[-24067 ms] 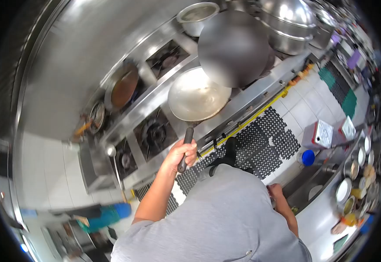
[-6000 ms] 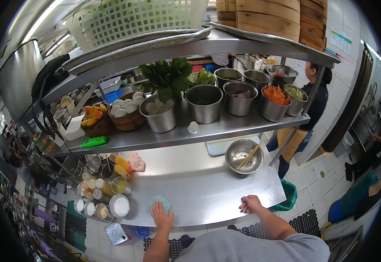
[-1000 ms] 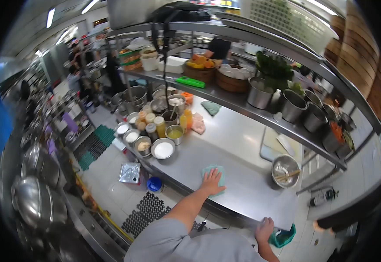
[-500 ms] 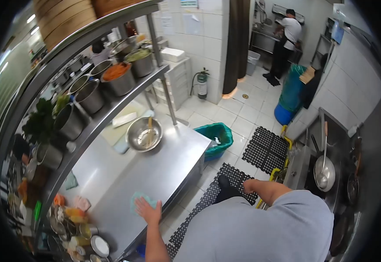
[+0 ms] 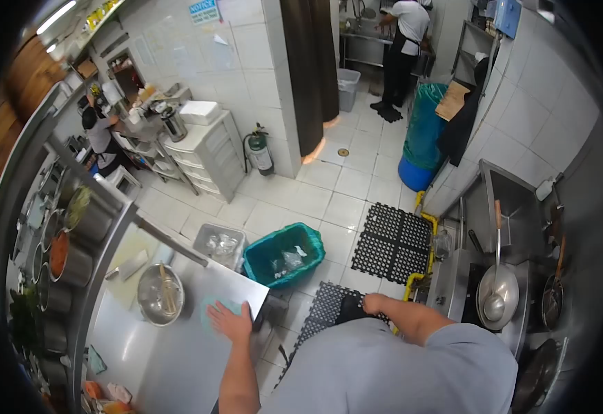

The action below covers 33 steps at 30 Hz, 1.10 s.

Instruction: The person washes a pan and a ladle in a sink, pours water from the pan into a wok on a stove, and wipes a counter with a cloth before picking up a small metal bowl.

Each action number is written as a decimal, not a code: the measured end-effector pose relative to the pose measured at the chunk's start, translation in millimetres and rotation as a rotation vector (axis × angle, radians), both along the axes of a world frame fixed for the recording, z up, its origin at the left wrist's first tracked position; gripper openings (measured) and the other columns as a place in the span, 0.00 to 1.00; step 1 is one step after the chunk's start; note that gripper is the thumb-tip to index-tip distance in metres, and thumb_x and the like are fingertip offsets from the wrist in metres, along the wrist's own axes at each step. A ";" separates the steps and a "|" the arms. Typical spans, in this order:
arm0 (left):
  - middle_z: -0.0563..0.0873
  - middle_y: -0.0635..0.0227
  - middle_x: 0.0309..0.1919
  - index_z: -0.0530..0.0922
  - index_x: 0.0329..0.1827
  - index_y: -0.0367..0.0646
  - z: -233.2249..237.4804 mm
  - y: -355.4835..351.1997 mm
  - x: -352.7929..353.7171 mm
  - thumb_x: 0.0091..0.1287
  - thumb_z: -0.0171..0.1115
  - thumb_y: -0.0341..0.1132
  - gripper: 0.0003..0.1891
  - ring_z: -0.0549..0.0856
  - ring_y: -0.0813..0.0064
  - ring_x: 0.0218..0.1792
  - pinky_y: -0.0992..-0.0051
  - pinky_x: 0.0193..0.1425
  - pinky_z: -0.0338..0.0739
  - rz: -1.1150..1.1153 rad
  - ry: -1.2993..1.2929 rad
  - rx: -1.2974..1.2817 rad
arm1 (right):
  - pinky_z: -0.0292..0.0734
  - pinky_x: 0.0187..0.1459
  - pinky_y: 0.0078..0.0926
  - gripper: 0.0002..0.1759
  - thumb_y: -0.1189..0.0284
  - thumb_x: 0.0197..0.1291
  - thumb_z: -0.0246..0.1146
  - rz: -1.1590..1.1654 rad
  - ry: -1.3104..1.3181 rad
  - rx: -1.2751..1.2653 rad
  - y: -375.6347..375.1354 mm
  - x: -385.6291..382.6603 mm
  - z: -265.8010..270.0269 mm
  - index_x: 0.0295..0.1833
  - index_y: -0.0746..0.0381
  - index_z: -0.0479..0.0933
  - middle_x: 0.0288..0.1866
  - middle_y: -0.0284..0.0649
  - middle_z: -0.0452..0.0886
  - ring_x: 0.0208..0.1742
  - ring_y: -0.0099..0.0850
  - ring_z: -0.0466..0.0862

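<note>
Green cloth (image 5: 211, 303) on the steel tabletop (image 5: 173, 362), just beside the metal bowl (image 5: 151, 297), on the person's right of it, not touching. Looks thin, soft, very light; probably damp, so it may cling or bunch a bit. Nothing fragile about it. Best grip: flat palm over the middle to slide it, or pinch a loose edge to lift.

Left hand (image 5: 229, 321) spread on the cloth, palm down, fingers fanned, covering much of it. Right hand (image 5: 376, 304) off the tabletop, well apart from the bowl, fingers look curled; can't tell if anything is in them. Nearest to it: floor mat (image 5: 392, 241) below and beyond.

Bowl holds chopsticks (image 5: 167, 290), lying tilted inside. Cutting board (image 5: 135, 243) on the bowl's far left side, knife (image 5: 134, 265) lying on it. Folded cloth (image 5: 97, 360) and pink cloth (image 5: 118, 392) on the near left side of the bowl.

Past the bowl, off the tabletop's end: grey bin (image 5: 201, 238) with plastic inside, then green-lined bin (image 5: 267, 274). Far right of the bowl, wok (image 5: 510, 286) on the stove, ladle (image 5: 494, 308) resting in it. Co-worker (image 5: 407, 31) at a sink, far beyond the bowl.
</note>
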<state>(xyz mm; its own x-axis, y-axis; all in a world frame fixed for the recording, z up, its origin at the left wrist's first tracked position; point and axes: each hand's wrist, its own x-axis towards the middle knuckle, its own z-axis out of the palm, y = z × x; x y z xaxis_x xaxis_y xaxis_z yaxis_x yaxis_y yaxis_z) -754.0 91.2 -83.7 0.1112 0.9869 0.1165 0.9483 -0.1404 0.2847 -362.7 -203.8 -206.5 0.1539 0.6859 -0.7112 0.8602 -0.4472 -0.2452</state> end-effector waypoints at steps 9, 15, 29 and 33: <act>0.57 0.43 0.86 0.61 0.85 0.37 1.6 52.4 89.5 0.68 0.66 0.61 0.50 0.51 0.46 0.88 0.40 0.88 0.42 0.130 0.042 0.027 | 0.86 0.49 0.38 0.19 0.60 0.65 0.70 -0.615 0.163 0.253 -9.7 113.0 18.5 0.53 0.63 0.88 0.44 0.48 0.92 0.43 0.41 0.92; 0.58 0.47 0.86 0.62 0.84 0.38 2.7 62.8 96.7 0.68 0.67 0.58 0.48 0.51 0.47 0.88 0.42 0.88 0.42 0.153 0.098 0.004 | 0.84 0.55 0.44 0.22 0.54 0.66 0.69 -0.538 0.270 0.207 -24.2 116.8 -18.7 0.51 0.62 0.88 0.49 0.51 0.91 0.51 0.47 0.91; 0.60 0.43 0.84 0.65 0.82 0.39 1.0 146.7 155.7 0.69 0.68 0.57 0.44 0.52 0.44 0.87 0.38 0.87 0.45 0.771 0.089 -0.180 | 0.83 0.60 0.45 0.21 0.59 0.70 0.65 -0.448 0.044 0.007 106.2 417.7 29.6 0.53 0.67 0.88 0.51 0.53 0.91 0.56 0.52 0.89; 0.69 0.43 0.77 0.74 0.74 0.38 18.4 190.8 180.2 0.70 0.69 0.53 0.36 0.63 0.42 0.82 0.41 0.83 0.54 0.811 0.020 -0.020 | 0.83 0.59 0.45 0.19 0.62 0.68 0.67 -0.784 0.164 0.086 189.3 467.2 45.0 0.54 0.67 0.87 0.49 0.53 0.91 0.55 0.52 0.89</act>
<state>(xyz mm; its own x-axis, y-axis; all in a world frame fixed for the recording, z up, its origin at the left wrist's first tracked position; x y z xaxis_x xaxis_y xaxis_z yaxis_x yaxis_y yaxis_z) -573.7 282.0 -65.3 -0.6380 0.7630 0.1038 0.7576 0.5979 0.2617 104.5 -14.5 -161.5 0.5116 0.4747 -0.7162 0.2537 -0.8798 -0.4019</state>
